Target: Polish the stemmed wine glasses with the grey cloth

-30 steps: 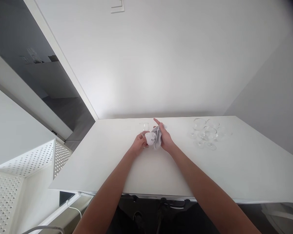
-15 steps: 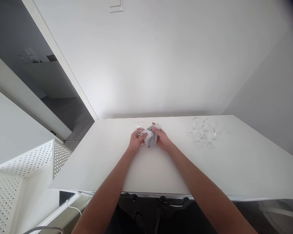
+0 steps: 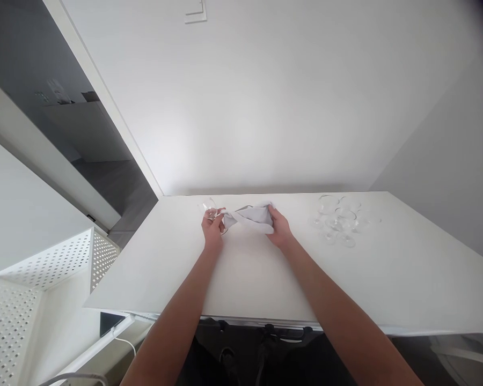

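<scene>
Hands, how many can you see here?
2, both over the white table: the bare left hand holds a clear round-bowled glass; the bare right hand grips the right end of the pale grey cloth between them. No other hand shows.

At the centre of the frame, the left hand grips a clear glass together with one end of a pale grey cloth. The right hand grasps the cloth's other end, so it spans the gap between them above a white table. Right of centre, several clear glasses cluster near the table's far edge. A switch sits on the wall at the top, left of centre; a white perforated panel occupies the lower left.
</scene>
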{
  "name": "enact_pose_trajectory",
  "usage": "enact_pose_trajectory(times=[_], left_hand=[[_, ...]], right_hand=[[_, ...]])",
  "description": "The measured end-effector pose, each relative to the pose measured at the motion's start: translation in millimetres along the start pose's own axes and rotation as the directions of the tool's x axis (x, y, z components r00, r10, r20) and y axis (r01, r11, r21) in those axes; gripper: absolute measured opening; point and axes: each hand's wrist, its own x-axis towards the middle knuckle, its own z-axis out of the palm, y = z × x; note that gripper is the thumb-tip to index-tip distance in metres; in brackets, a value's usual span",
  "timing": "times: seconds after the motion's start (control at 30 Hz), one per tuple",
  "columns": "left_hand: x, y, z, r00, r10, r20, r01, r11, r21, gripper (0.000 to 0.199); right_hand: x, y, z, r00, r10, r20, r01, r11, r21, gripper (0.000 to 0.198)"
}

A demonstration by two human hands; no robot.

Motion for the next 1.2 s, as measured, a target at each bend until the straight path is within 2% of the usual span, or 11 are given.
enact_pose_trajectory(times=[0.13,0.3,0.4,0.53,0.63,0.7,0.77,0.9,1.0,1.1,1.2], left_hand=[[-2,4,0,0.997,0.075,0.005,-0.075,0.996,0.056,0.027],[-13,11,8,0.98,0.046,0.192,-0.082,0.979,0.185,0.031],[-17,12,12,0.96,-0.009,0.281,-0.073,0.957,0.28,0.038],[-17,9,10,0.97,-0.033,0.242,-0.06,0.927,0.37,0.039],[-15,7,7,0.985,0.055,0.165,-0.12,0.898,0.424,0.035],[-16,5,6,0.983,0.123,0.138,-0.176,0.853,0.492,0.035],[-18,3,6,0.968,0.168,0.184,-0.242,0.813,0.529,0.036],[-17,-1,7,0.914,0.173,0.367,-0.348,0.799,0.491,0.043],[-15,-2,5,0.885,0.191,0.425,-0.407,0.763,0.503,0.049],[-14,-3,2,0.87,0.226,0.439,-0.459,0.696,0.552,0.053],[-14,-5,0,0.854,0.198,0.481,-0.487,0.63,0.605,0.054]], right_hand=[[-1,-2,-3,0.995,-0.064,0.071,0.066,0.998,-0.017,0.032],[-8,-3,2,0.973,-0.057,0.224,0.079,0.993,-0.09,0.035],[-10,-3,5,0.98,-0.05,0.195,0.065,0.995,-0.072,0.029],[-5,-5,3,0.982,-0.102,0.158,0.107,0.994,-0.021,0.028],[-2,-4,1,0.976,-0.216,-0.03,0.209,0.967,-0.148,0.033],[-4,-1,2,0.93,-0.346,-0.125,0.303,0.912,-0.276,0.036],[-7,2,4,0.906,-0.417,-0.075,0.372,0.867,-0.332,0.042],[-14,7,8,0.936,-0.344,0.078,0.35,0.874,-0.337,0.043],[-16,6,6,0.943,-0.332,0.023,0.316,0.871,-0.376,0.043],[-17,1,5,0.92,-0.388,-0.059,0.328,0.842,-0.427,0.043],[-19,-3,6,0.915,-0.403,0.021,0.359,0.79,-0.497,0.043]])
